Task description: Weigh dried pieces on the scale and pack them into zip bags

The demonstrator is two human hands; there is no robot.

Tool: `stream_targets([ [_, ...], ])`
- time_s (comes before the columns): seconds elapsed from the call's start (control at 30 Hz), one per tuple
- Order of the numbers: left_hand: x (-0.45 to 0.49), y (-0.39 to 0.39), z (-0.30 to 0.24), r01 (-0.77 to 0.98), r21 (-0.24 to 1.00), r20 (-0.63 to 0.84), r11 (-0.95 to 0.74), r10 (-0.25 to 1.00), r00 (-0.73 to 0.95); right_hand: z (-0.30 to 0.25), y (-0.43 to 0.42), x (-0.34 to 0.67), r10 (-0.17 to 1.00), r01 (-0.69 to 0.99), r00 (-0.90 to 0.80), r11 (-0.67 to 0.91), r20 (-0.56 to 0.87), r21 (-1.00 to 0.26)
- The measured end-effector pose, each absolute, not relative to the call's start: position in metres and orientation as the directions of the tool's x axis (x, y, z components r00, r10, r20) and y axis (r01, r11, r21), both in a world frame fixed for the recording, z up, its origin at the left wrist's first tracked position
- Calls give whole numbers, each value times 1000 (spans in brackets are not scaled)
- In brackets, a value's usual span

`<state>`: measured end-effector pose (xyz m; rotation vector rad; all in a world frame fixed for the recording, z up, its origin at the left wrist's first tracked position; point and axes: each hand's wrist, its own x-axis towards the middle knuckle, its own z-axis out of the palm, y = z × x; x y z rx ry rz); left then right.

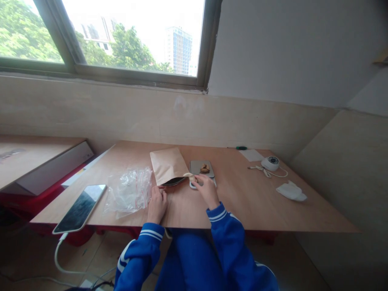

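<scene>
One wooden table (pixel 248 210) carries your work. Left of its middle, a brown paper bag (pixel 168 163) lies with its dark mouth toward the near edge, just beyond your left hand (pixel 157 203). Right of the bag stands a flat scale (pixel 195 166), with a few brown pieces (pixel 205 167) on its plate. Smallest of all, a pale piece (pixel 192 178) is pinched between the closed thumb and fingers of your right hand (pixel 207 189), at the right end of the bag's mouth.

Toward the left edge lie clear plastic bags (pixel 130 190), and a phone (pixel 79 208) juts past the near edge by the near-left corner. A stretch of wood runs from your right hand to a crumpled white tissue (pixel 291 190) near the right edge; a white round device (pixel 269 163) sits toward the far-right corner.

Both your forearms come in over the near edge. Your right hand angles leftward; your left points away from you, fingers bent at the bag's near-left corner, and you cannot tell whether they grip it.
</scene>
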<state>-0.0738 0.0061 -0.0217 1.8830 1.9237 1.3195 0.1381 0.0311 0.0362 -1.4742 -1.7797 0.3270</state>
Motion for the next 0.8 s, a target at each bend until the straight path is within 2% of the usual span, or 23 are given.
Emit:
stream_targets([
  [0.23, -76, 6, -23, 733, 654, 473, -187, 857, -204, 31, 71, 160, 927, 873, 18, 168, 374, -458],
  [0.3, -76, 6, -24, 727, 662, 466, -181, 859, -211, 25, 77, 161, 923, 873, 8, 182, 386, -453],
  [0.53, -77, 6, -23, 732, 657, 470, -181, 857, -210, -4, 87, 183, 914, 787, -21, 266, 406, -557],
  [0.7, -77, 6, -22, 731, 660, 467, -176, 858, -215, -11, 87, 199, 903, 834, -89, 298, 419, -464],
  [0.8, -76, 6, -21, 737, 657, 449, -158, 867, -215, -9, 85, 202, 870, 852, -65, 303, 488, -427],
])
